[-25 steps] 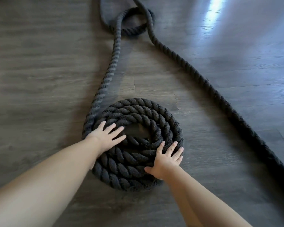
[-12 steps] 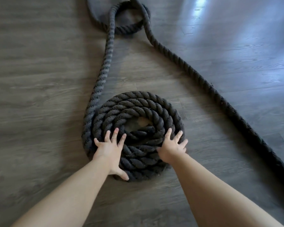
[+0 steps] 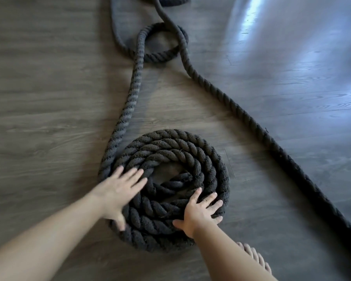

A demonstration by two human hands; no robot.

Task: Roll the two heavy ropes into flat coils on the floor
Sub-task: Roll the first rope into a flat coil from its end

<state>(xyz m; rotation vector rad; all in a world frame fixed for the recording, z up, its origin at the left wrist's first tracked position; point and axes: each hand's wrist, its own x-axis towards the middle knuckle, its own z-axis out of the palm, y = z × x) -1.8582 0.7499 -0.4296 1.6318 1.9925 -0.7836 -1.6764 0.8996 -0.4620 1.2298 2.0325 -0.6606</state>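
A flat coil [image 3: 176, 151] of thick dark twisted rope lies on the grey wood floor, a few turns wide with a small gap at its centre. My left hand [image 3: 118, 191] presses flat on the coil's left side, fingers spread and blurred by motion. My right hand [image 3: 201, 211] rests flat on the coil's near right edge, fingers straight. From the coil's left side the loose rope [image 3: 130, 102] runs away from me to a small loop [image 3: 162, 55]. A second dark rope [image 3: 261, 130] stretches diagonally from the loop area to the right edge.
Bare toes [image 3: 255, 258] show at the bottom right beside my right forearm. More rope [image 3: 170, 2] curves at the top edge. Bright light reflects off the floor [image 3: 292, 47] at the upper right. Open floor lies to the left of the coil.
The coil has gained part of a turn on its left side. My left hand slid up the coil's left side; my right hand shifted to its near right edge. The view tilted up.
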